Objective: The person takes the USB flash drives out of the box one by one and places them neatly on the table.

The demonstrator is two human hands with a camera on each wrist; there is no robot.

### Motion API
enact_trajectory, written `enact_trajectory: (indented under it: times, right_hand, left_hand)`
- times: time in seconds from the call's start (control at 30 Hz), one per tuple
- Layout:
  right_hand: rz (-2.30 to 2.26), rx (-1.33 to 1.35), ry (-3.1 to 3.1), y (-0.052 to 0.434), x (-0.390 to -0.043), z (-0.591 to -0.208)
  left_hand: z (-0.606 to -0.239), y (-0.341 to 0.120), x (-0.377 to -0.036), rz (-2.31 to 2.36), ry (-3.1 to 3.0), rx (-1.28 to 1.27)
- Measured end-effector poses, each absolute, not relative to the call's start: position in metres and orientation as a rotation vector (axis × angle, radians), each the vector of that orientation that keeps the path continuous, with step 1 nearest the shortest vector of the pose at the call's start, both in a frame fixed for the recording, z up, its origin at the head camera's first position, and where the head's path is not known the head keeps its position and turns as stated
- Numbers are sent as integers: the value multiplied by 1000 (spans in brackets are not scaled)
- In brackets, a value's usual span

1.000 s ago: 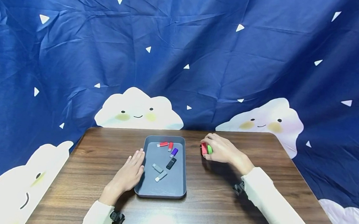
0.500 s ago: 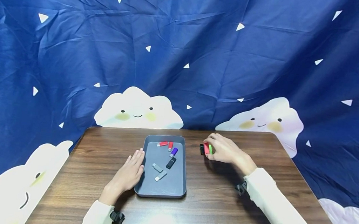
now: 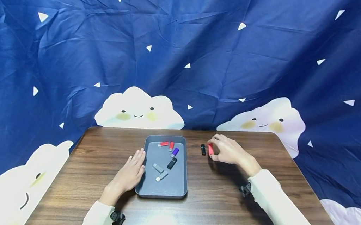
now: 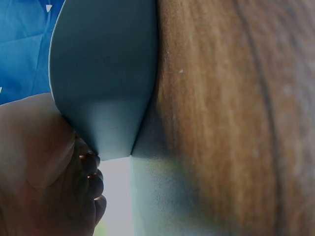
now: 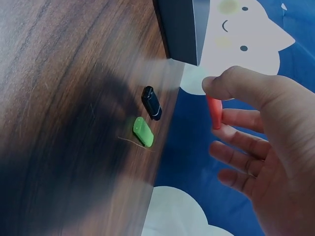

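Observation:
My right hand (image 3: 228, 151) pinches a red USB stick (image 5: 214, 111) between thumb and fingers, to the right of the tray. In the right wrist view it is held off the table, near a black USB stick (image 5: 151, 103) and a green one (image 5: 143, 132) lying side by side. The head view shows the black one, but the hand hides the green. With fingers straight, my left hand (image 3: 128, 173) rests against the left side of the grey tray (image 3: 161, 193). Inside the tray are two red USB sticks (image 3: 163, 144), a purple one (image 3: 175, 152), a black one (image 3: 172, 163) and two grey ones (image 3: 162, 176).
The tray stands on a brown wooden table (image 3: 210, 213), a little left of the middle. Behind the table hangs a blue curtain (image 3: 185, 56) with white clouds and triangles. A dark camera mount (image 3: 117, 217) sits at the left wrist.
My right hand has shifted slightly right with the red USB stick, uncovering the black one on the table. The green one has become hidden in the head view. My left hand stays put.

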State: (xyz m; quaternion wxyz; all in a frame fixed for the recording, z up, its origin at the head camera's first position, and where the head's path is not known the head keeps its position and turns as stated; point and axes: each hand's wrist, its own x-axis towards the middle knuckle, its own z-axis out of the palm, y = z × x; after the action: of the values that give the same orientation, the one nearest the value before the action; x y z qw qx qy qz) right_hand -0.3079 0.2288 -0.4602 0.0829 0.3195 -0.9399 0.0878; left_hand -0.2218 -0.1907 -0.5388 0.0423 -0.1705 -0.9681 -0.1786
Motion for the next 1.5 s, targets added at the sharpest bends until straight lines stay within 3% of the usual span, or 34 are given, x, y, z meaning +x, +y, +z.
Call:
enact_trajectory:
  times: [1.5]
  right_hand:
    - [269, 851, -2869, 257, -314, -476]
  left_hand:
    - [-539, -191, -220, -566, -2945, -529]
